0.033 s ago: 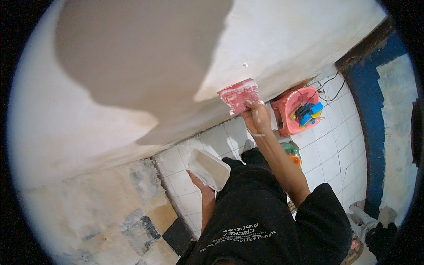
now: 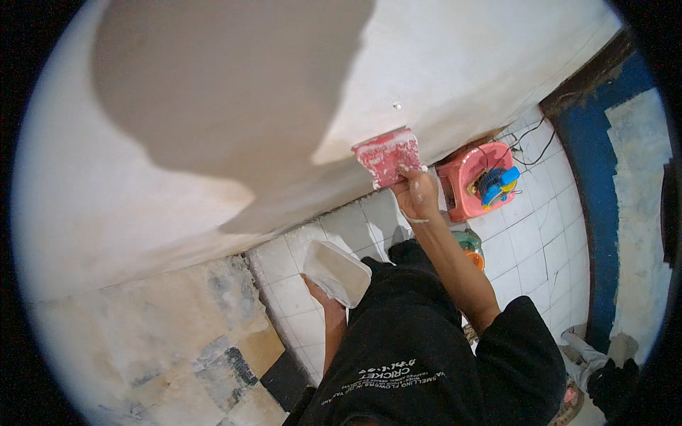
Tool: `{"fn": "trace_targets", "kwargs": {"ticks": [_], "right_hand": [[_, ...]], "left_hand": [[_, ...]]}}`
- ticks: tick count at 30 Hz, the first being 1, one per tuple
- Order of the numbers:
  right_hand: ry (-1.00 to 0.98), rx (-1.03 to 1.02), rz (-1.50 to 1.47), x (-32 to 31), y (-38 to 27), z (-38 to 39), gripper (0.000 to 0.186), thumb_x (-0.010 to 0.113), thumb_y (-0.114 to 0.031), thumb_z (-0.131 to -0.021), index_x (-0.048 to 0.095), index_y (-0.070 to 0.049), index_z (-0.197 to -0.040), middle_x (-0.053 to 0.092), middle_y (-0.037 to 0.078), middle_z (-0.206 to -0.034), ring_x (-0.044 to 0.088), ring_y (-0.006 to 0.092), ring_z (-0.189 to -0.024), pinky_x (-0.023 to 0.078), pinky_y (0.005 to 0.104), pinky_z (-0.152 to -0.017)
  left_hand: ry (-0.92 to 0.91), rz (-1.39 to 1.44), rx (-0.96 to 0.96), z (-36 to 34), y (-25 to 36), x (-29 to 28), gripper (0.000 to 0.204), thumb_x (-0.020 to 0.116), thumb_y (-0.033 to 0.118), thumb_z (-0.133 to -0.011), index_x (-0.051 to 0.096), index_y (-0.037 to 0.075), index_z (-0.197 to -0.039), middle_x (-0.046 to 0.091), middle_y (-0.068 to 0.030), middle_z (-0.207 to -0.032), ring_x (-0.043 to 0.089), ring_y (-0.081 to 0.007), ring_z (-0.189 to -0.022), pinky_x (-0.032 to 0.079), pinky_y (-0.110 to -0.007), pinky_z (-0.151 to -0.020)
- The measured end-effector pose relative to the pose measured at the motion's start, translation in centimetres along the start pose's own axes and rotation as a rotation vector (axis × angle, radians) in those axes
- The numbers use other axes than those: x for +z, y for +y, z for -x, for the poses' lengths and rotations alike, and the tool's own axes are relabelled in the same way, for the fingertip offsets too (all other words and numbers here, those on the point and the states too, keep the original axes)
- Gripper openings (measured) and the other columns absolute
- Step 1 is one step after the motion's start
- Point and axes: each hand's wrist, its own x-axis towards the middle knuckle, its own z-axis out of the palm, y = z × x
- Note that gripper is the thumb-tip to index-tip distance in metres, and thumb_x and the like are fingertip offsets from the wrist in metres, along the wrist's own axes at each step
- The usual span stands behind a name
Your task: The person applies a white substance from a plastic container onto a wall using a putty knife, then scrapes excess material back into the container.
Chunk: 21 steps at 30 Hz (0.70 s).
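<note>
R hand [image 2: 418,193] has fingers closed on narrow end of scraper [image 2: 388,157], wide edge by wall [image 2: 462,71]; prob. light, bit bendy, maybe slick where smeared, best held at that end; L hand [image 2: 329,304] holds tub [image 2: 339,273], prob. stiff, from side, can't tell finger spread

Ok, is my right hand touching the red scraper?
Touching. The head view shows your right hand gripping the red scraper at its lower end, no gap between.

The right grip [image 2: 418,193] and red scraper [image 2: 388,156] have shifted slightly rightward and down in view.
</note>
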Motion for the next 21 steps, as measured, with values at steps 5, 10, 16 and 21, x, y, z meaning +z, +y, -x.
{"fn": "trace_targets", "kwargs": {"ticks": [5, 10, 16, 21], "right_hand": [[-0.029, 0.190, 0.171, -5.9, 4.6, -4.7, 0.023, 0.039, -0.006, -0.088, 0.051, 0.010, -0.099, 0.059, 0.023, -0.085, 0.062, 0.0355, -0.075, 0.054, 0.0489, -0.067], [-0.065, 0.126, 0.189, -6.3, 4.8, -11.5, 0.032, 0.032, -0.013, -0.092, 0.049, 0.012, -0.102, 0.059, 0.025, -0.084, 0.061, 0.0370, -0.075, 0.055, 0.0499, -0.070], [-0.291, -0.015, 0.157, -1.8, 1.0, -1.1, 0.020, 0.043, -0.007, -0.088, 0.053, 0.010, -0.094, 0.058, 0.016, -0.081, 0.060, 0.0249, -0.077, 0.054, 0.0376, -0.069], [-0.179, -0.186, 0.427, 0.6, -2.2, 8.6, 0.011, 0.055, -0.005, -0.087, 0.056, 0.004, -0.094, 0.059, 0.005, -0.084, 0.054, 0.0109, -0.073, 0.044, 0.0269, -0.062]], "left_hand": [[-0.020, 0.028, 0.004, -0.1, 1.0, -1.0, 0.066, 0.030, 0.053, -0.094, 0.031, 0.002, -0.137, 0.036, -0.0155, -0.138, 0.037, -0.0314, -0.125, 0.029, -0.042, -0.106], [-0.103, 0.057, -0.016, -1.0, 0.4, -1.1, 0.066, 0.030, 0.053, -0.094, 0.031, 0.003, -0.136, 0.038, -0.0151, -0.137, 0.039, -0.0310, -0.123, 0.031, -0.042, -0.105], [-0.172, 0.115, -0.016, -0.5, 0.9, -2.2, 0.066, 0.029, 0.056, -0.093, 0.035, 0.005, -0.135, 0.044, -0.0137, -0.132, 0.046, -0.0299, -0.118, 0.037, -0.042, -0.101], [-0.263, 0.173, -0.121, -0.4, 1.0, -1.9, 0.067, 0.028, 0.059, -0.092, 0.038, 0.006, -0.133, 0.048, -0.0133, -0.128, 0.049, -0.0294, -0.115, 0.041, -0.042, -0.098]]}}
